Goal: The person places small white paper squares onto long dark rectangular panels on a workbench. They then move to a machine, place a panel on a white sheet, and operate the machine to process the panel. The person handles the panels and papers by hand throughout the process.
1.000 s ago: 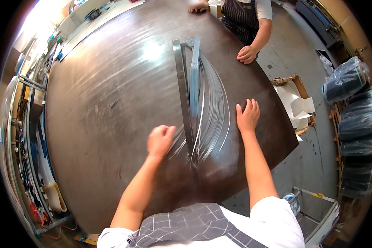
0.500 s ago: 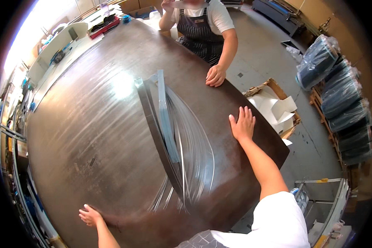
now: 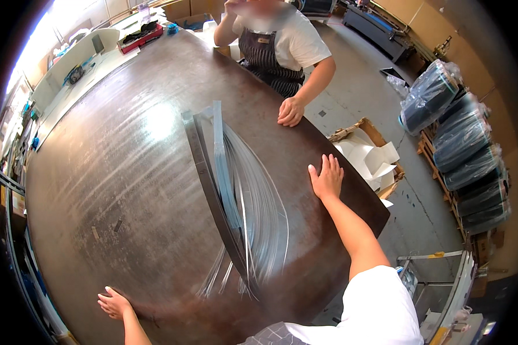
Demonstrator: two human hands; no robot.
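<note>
My left hand (image 3: 114, 302) lies flat near the front left of a large dark brown table (image 3: 126, 253), fingers stretched out and holding nothing. Farther right, my right hand (image 3: 327, 177) rests palm down close to the table's right edge, fingers spread. Between the two hands lies a long dark strip (image 3: 204, 172), slightly curved in the picture. Beside it is a narrow blue-grey strip (image 3: 219, 141). A fan of thin, shiny, clear strips (image 3: 267, 195) spreads to their right, and its loose ends show toward me. Neither hand touches these strips.
Across the table a person in a striped apron (image 3: 265, 54) leans one hand (image 3: 290, 111) on the edge. A carton of white sheets (image 3: 380, 138) stands right of the table. Plastic-wrapped rolls (image 3: 466, 141) lie on a pallet beyond. A red tray (image 3: 141, 39) sits far left.
The whole view has shifted slightly, so the table and strips sit a little farther left. Both my hands stay on the table. The strips look unmoved on it.
</note>
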